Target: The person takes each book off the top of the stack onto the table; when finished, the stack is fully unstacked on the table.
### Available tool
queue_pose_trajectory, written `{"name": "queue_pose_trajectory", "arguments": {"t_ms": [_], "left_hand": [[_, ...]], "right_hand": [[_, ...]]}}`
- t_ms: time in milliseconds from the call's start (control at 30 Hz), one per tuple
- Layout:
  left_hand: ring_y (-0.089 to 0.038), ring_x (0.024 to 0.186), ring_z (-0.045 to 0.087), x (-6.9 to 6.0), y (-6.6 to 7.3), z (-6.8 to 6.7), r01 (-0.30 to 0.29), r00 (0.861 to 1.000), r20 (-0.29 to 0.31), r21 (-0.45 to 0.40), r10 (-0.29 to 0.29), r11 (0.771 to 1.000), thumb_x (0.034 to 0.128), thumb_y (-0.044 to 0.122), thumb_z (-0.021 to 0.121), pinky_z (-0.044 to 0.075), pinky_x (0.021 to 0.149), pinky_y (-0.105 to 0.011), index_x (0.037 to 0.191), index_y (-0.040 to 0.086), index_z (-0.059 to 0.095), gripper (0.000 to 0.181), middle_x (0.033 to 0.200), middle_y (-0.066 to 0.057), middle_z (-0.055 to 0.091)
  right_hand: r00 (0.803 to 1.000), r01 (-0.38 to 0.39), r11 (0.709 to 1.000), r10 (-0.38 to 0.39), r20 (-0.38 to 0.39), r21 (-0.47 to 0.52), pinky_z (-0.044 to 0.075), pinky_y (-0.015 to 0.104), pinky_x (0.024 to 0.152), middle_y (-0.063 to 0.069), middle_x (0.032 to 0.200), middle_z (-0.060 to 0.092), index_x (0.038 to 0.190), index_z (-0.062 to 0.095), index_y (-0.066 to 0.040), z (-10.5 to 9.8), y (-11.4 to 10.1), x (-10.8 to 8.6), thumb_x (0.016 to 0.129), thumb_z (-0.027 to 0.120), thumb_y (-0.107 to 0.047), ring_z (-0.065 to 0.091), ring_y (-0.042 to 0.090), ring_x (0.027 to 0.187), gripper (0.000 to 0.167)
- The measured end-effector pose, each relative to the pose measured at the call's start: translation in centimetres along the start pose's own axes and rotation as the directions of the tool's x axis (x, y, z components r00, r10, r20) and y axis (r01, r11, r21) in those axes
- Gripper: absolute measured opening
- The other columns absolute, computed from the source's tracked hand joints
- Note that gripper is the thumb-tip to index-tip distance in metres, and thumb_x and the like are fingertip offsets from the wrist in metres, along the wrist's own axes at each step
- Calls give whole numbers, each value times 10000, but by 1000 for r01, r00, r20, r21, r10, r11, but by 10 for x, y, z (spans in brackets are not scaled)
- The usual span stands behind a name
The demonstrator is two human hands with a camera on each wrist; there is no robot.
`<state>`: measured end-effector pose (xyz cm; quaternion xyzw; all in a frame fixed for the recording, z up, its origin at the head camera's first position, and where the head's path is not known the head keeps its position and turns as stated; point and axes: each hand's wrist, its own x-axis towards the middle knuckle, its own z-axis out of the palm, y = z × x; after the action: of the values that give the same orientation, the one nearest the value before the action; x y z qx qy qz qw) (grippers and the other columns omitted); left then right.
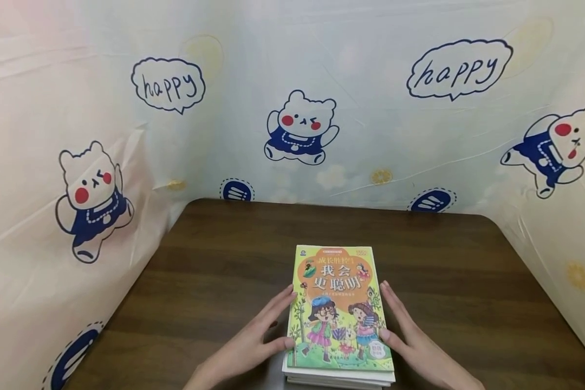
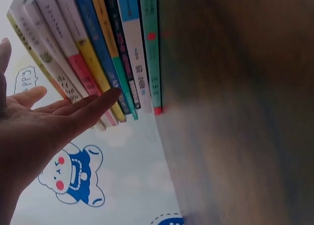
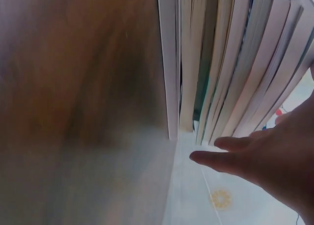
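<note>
A tall stack of books (image 1: 341, 378) stands near the front of the table. On top lies a children's book (image 1: 338, 276) with a yellow, green and orange cover showing two cartoon girls. My left hand (image 1: 248, 344) is at the stack's left side, fingers extended, thumb near the top book's edge. Opposite it, my right hand (image 1: 416, 344) has its fingers straight and its thumb at the cover's right edge. Coloured spines (image 2: 100, 43) face the left hand in the left wrist view. The right wrist view shows pale page edges (image 3: 235, 68) beside the right fingers.
The dark brown wooden table (image 1: 214, 254) has rounded far corners. A pale curtain (image 1: 370, 135) printed with cartoon bears and the word "happy" surrounds it at the back and both sides.
</note>
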<state>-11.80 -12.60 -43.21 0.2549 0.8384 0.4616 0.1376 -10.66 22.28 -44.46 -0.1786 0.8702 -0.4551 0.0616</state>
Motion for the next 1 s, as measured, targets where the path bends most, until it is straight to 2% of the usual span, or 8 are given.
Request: {"name": "queue_pose_trajectory", "arguments": {"t_ms": [100, 267, 333, 500, 667, 767, 867, 1000], "left_hand": [[-285, 1439, 163, -4, 0, 6, 12, 1000, 2, -8, -12, 1000, 924, 421, 621, 327, 1039, -588, 1528, 355, 217, 729, 1611, 62, 64], [-292, 1435, 158, -6, 1, 12, 29, 1000, -4, -34, -29, 999, 920, 422, 629, 301, 1026, -630, 1522, 371, 223, 728, 1611, 76, 51], [-305, 1437, 147, -6, 1, 12, 24, 1000, -9, -36, -25, 999, 919, 409, 635, 301, 1024, -631, 1523, 365, 225, 732, 1613, 64, 47], [-337, 1428, 150, -7, 1, 12, 41, 999, -20, -74, -42, 996, 917, 376, 649, 320, 1028, -597, 1530, 347, 217, 750, 1617, -12, 43], [-404, 1391, 230, -7, 2, 10, 117, 992, -33, -180, -125, 977, 920, 371, 648, 367, 991, -573, 1515, 349, 252, 715, 1596, -126, 111], [-383, 1299, 398, -6, 5, 8, 140, 987, -42, -259, -156, 956, 902, 355, 678, 442, 936, -491, 1500, 327, 300, 709, 1561, -155, 207], [-291, 1102, 558, -4, 7, 5, 119, 986, -76, -310, -149, 943, 874, 305, 720, 496, 856, -370, 1482, 295, 352, 711, 1444, -158, 376], [-181, 854, 593, -5, 10, 3, 57, 984, -141, -343, -111, 938, 836, 227, 764, 507, 744, -265, 1455, 261, 411, 714, 1191, -126, 524]], "right_hand": [[998, -51, 997, 49, 38, 50, 214, 774, 942, 13, 1618, -52, 1546, 11, -363, 4, -1, -4, 1012, 494, -238, -23, 88, 1423, 731], [995, -86, 994, 81, 65, 73, 176, 783, 951, 32, 1617, -69, 1547, 1, -353, 5, -4, -6, 1011, 491, -238, -8, 338, 1432, 736], [989, -126, 989, 119, 86, 76, 174, 786, 950, 32, 1615, -87, 1539, -19, -381, 4, -6, -6, 1010, 491, -274, -10, 383, 1427, 743], [955, -266, 962, 255, 154, 55, 202, 791, 938, -1, 1606, -141, 1506, -48, -472, 4, -12, 0, 988, 491, -418, -21, 401, 1430, 749], [933, -314, 949, 305, 190, 17, 273, 780, 909, 16, 1600, -174, 1503, -17, -488, 6, -15, 4, 947, 517, -502, 10, 428, 1419, 771], [929, -324, 945, 311, 201, 35, 274, 777, 913, 21, 1596, -188, 1507, -3, -484, 6, -16, 4, 939, 527, -498, 6, 426, 1413, 777], [929, -325, 944, 307, 209, 59, 261, 781, 918, 24, 1595, -193, 1510, 1, -479, 5, -16, 4, 942, 529, -476, -5, 430, 1409, 776], [935, -308, 948, 287, 207, 77, 243, 782, 929, 16, 1595, -192, 1516, 8, -467, 7, -16, 4, 947, 535, -449, -14, 426, 1411, 775]]}}
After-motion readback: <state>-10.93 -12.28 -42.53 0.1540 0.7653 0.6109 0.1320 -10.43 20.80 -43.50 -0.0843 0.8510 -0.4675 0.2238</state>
